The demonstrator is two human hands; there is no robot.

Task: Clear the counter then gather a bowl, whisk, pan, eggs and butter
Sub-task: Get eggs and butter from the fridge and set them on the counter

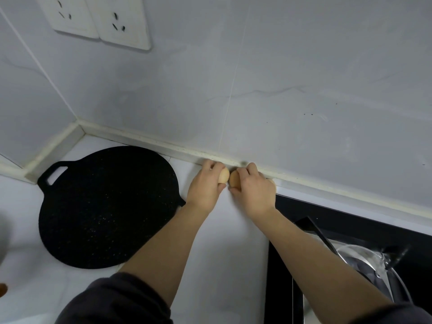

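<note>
Brown egg clamped in my left grip, second egg in right grip, 3 o'clock of pan. Risk: shells knock, crack.

A white tabletop runs back into a tiled corner. On its left side lies a flat, black, speckled pan with a slotted handle. The left egg and right egg, both brown, nearly touch at the back edge. A black hob is set in at right.
</note>
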